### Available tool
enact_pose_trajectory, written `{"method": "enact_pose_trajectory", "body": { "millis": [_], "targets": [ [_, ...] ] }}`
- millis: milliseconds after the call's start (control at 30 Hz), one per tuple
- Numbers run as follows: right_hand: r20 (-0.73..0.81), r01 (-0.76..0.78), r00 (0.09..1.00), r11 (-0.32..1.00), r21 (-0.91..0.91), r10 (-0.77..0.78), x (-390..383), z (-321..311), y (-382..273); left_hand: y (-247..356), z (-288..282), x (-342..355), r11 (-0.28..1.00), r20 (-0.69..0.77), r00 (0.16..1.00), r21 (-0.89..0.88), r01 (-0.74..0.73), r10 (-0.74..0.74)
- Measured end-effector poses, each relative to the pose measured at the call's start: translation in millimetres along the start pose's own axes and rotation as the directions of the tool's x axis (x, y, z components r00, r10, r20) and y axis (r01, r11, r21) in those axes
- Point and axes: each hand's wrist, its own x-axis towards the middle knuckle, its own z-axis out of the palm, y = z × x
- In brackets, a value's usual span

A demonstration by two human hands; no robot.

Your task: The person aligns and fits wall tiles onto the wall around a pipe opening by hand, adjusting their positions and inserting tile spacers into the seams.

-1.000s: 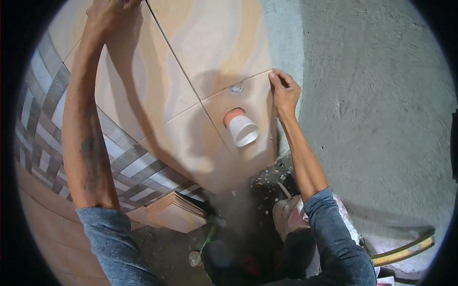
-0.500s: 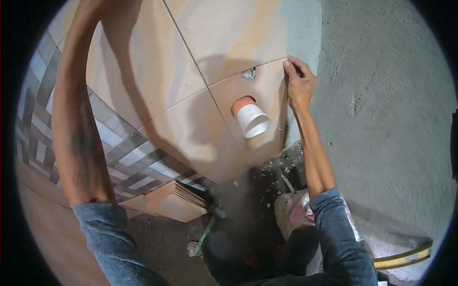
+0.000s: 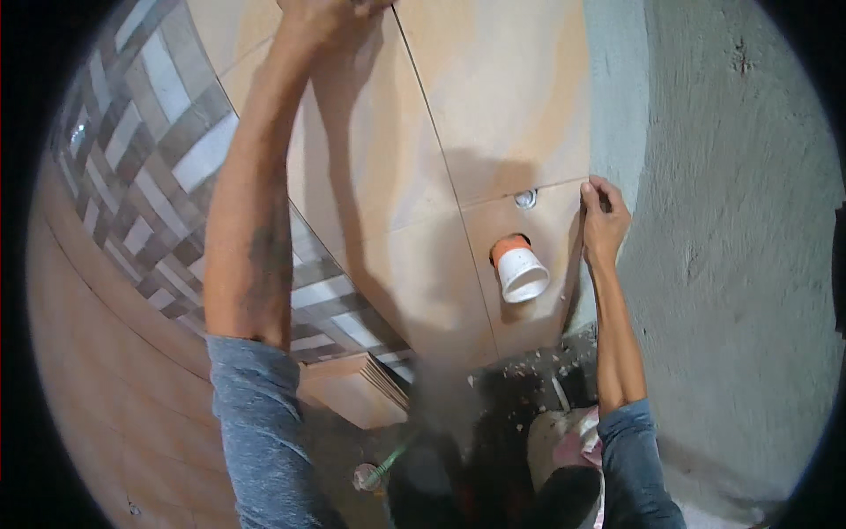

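Note:
Large beige wall tiles (image 3: 515,97) with wavy orange and grey bands cover the wall before me. At the upper right corner of a lower wall tile (image 3: 551,212), my right hand (image 3: 606,220) has its thumb and bent fingers closed at the edge. From this tile sticks out an orange pipe end (image 3: 509,247) with a white plastic cup-shaped piece (image 3: 526,276) on it. A small round fitting (image 3: 526,198) sits in a notch at the tile's top edge. My left hand (image 3: 326,19) reaches high by a vertical joint; its fingers are mostly cut off by the frame.
Grey rough cement wall (image 3: 731,220) lies to the right. On the left is a wall of grey-and-white patterned tiles (image 3: 145,150). Below stand a stack of tiles (image 3: 357,392), a green-handled tool (image 3: 383,467) and a pale sack (image 3: 551,441); rubble (image 3: 538,361) lies at the wall's foot.
The whole scene has shifted right and down in view, and more of my left hand shows at the top. My right hand stays at the same tile corner.

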Motion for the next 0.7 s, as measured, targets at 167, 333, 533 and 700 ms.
{"method": "enact_pose_trajectory", "body": {
  "millis": [167, 333, 533, 700],
  "targets": [
    [0.005, 0.003, 1.000, 0.998, 0.068, -0.003, -2, 1, 1, -1, -1, 3, 0.937, -0.070, 0.958, 0.235, -0.257, 0.280],
    [0.008, 0.038, 0.999, 0.997, 0.062, -0.039, 0, 3, -25, 1, -6, -1, 0.902, -0.001, 0.966, 0.359, -0.241, 0.258],
    [0.449, -0.250, 0.893, 0.787, 0.564, -0.038, -68, -40, -138, -9, -9, 8, 0.952, 0.100, 0.972, 0.202, -0.228, 0.212],
    [0.683, -0.389, 0.475, 0.564, 0.728, -0.554, -143, -80, -210, 1, -10, 6, 0.944, 0.043, 0.983, 0.275, -0.183, 0.178]
  ]
}}
